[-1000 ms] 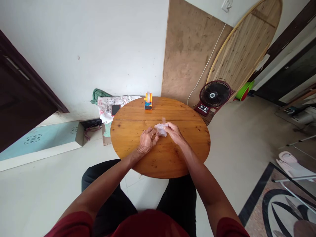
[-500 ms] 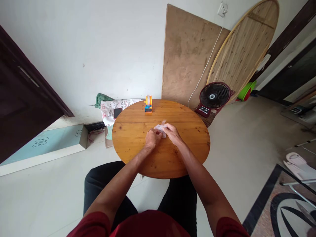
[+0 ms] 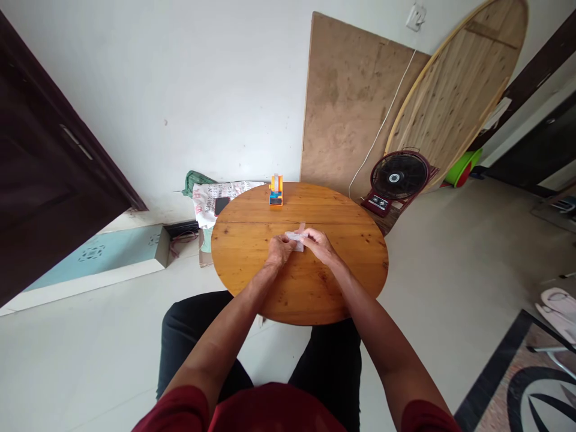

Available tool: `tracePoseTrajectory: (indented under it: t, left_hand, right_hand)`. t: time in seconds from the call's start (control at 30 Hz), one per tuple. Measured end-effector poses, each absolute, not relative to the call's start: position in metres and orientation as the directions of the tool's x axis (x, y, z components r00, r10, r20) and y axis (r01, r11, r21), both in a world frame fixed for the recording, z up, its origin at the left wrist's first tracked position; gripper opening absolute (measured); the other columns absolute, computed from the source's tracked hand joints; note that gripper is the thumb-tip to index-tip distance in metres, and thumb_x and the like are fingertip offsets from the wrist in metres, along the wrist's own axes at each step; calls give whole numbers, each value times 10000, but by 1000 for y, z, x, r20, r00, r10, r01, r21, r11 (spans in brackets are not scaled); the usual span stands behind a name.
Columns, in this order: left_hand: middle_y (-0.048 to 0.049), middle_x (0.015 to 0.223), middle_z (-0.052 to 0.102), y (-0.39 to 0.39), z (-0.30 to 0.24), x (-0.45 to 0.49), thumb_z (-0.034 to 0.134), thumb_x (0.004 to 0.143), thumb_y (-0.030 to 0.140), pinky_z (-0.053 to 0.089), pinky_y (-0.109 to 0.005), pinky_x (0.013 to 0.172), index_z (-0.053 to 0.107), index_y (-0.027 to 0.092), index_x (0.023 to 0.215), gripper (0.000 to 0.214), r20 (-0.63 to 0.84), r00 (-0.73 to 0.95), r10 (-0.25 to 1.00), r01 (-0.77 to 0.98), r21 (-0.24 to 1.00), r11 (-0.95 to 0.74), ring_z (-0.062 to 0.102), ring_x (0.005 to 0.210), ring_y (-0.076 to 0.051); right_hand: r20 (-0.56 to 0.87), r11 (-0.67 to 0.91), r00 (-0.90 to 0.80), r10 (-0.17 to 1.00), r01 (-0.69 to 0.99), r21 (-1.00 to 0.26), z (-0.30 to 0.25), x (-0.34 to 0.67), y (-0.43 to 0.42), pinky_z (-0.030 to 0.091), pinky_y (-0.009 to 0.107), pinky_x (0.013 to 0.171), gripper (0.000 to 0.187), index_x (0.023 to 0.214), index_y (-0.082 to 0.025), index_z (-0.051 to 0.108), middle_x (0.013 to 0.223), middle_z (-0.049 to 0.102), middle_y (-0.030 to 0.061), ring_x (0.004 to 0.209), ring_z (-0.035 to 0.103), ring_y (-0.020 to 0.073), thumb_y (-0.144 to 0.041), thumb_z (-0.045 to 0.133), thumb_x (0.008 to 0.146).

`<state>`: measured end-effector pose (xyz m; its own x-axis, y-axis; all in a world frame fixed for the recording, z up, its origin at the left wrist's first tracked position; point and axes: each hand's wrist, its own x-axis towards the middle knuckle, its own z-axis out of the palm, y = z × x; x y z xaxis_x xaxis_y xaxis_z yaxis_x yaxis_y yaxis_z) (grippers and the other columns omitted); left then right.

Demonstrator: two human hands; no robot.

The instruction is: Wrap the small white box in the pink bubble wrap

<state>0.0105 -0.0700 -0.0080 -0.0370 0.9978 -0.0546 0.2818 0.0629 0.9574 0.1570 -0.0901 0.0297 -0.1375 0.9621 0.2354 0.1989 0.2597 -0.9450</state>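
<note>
A small clear plastic bag (image 3: pixel 297 238) lies crumpled near the middle of the round wooden table (image 3: pixel 252 264). My left hand (image 3: pixel 279 250) pinches its left side with curled fingers. My right hand (image 3: pixel 317 244) grips its right side, fingers closed over the plastic. What is inside the bag is too small to make out. An orange and blue block-like object (image 3: pixel 276 191) stands upright at the table's far edge, well beyond both hands.
A floor fan (image 3: pixel 396 178) stands to the right of the table, before a leaning board and a round wooden tabletop (image 3: pixel 454 84). A printed sack with a dark phone (image 3: pixel 221 204) lies at the left rear. A dark door (image 3: pixel 40 180) is at the left.
My left hand moved right and closed onto the bag, and both hands have drawn closer together. The camera view shifted slightly to the left.
</note>
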Motion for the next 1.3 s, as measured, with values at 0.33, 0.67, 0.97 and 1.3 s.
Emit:
tracePoseTrajectory:
  t: [0.33, 0.67, 0.97, 1.3]
  left_hand:
    - [-9, 753, 640, -76, -9, -5, 645, 722, 180, 493, -253, 644, 652, 138, 953, 235, 107, 2, 994, 391, 915, -99, 592, 659, -134]
    - [-180, 1498, 461, -71, -1, -49, 605, 795, 168, 316, -548, 1158, 448, 162, 1448, 672, 489, 662, 568, 442, 358, -822, 356, 1443, -329]
    - [-198, 1508, 440, -69, -29, -59, 507, 881, 152, 334, -500, 1176, 350, 129, 1503, 642, 605, 687, 403, 341, 221, -914, 347, 1456, -292]
    - [-202, 1526, 397, -39, -14, -48, 599, 799, 159, 352, -496, 1158, 396, 150, 1484, 715, 454, 766, 456, 288, 392, -874, 362, 1436, -322]
  right_hand:
    - [403, 470, -246, 881, 369, -802, 21, 159, -100, 459, 403, 999, 151, 837, -245, 704, 1064, 746, 44, 1105, 654, 255, -339, 587, 857]
    - [565, 673, -370, 737, 481, -563, 2, 164, -100, 459, 406, 1076, 187, 975, -226, 657, 1187, 700, 86, 1253, 584, 208, -270, 477, 944]
    - [368, 659, -570, 734, 728, -186, -1, 172, -128, 315, 510, 1170, 483, 1367, -160, 517, 1510, 461, 127, 1460, 316, 266, -107, 433, 895]
    - [435, 677, -536, 724, 673, -298, 0, 176, -128, 345, 494, 1154, 604, 1456, -190, 419, 1513, 455, 119, 1446, 346, 248, -90, 435, 861]
